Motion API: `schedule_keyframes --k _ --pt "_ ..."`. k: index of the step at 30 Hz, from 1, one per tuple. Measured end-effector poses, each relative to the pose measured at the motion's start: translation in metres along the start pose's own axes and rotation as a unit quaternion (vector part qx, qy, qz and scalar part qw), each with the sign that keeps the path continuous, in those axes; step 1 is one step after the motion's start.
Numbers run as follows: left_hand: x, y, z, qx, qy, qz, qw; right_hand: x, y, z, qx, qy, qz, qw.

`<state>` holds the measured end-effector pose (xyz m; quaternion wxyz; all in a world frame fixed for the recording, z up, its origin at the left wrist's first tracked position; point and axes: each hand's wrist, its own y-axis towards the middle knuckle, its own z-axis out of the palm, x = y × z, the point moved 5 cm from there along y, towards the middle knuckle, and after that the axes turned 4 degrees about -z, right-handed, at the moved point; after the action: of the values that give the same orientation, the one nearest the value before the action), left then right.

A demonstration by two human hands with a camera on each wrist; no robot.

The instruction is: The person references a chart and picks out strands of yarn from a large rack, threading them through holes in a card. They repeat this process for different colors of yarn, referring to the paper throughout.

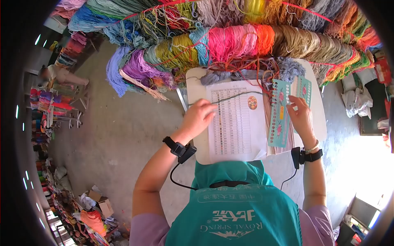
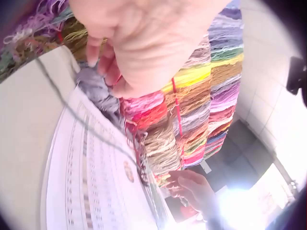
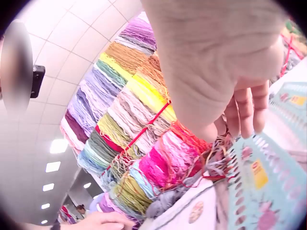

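A dark green thread (image 1: 240,96) lies across a printed sheet (image 1: 236,135) on a pale board. My left hand (image 1: 200,117) is over the sheet's upper left, fingers loosely bent; in the left wrist view the thread (image 2: 64,101) passes clear of the hand (image 2: 144,43). Against the sheet's right side is a teal card (image 1: 280,133) with punched holes, strands beneath it. My right hand (image 1: 301,117) hovers by the card's right edge, fingers loosely bent. In the right wrist view its fingertips (image 3: 247,129) overlap the card's (image 3: 244,167) top end; contact is unclear.
Thick bundles of coloured yarn (image 1: 242,41) hang beyond the board. Grey yarn (image 1: 217,77) lies along the board's (image 1: 319,123) far edge. A second teal card (image 1: 304,88) is at the right. More yarn and a cardboard box (image 1: 106,207) are at the left.
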<state>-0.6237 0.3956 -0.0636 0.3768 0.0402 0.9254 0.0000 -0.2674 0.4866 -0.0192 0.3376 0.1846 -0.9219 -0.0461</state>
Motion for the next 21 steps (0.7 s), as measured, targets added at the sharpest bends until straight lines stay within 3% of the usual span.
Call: schedule_keyframes --k 3,9,13,19,21 --pt "-0.014 0.017 -0.050 -0.169 0.113 0.083 0.976 0.026 0.002 0.010 0.061 0.092 -0.014 0.994" --pt "-0.009 0.045 -0.138 -0.384 0.184 0.084 0.901 0.103 0.014 0.036 0.190 0.078 -0.076 0.976" --pt "0.017 0.042 -0.178 -0.461 0.202 0.040 0.863 0.124 0.015 0.052 0.218 0.063 -0.128 0.966" --pt "0.067 0.024 -0.210 -0.464 0.217 -0.004 0.859 0.127 -0.003 0.065 0.223 0.018 -0.166 0.960" --pt "0.079 0.018 -0.218 -0.448 0.225 -0.016 0.865 0.123 -0.010 0.077 0.270 0.007 -0.155 0.950"
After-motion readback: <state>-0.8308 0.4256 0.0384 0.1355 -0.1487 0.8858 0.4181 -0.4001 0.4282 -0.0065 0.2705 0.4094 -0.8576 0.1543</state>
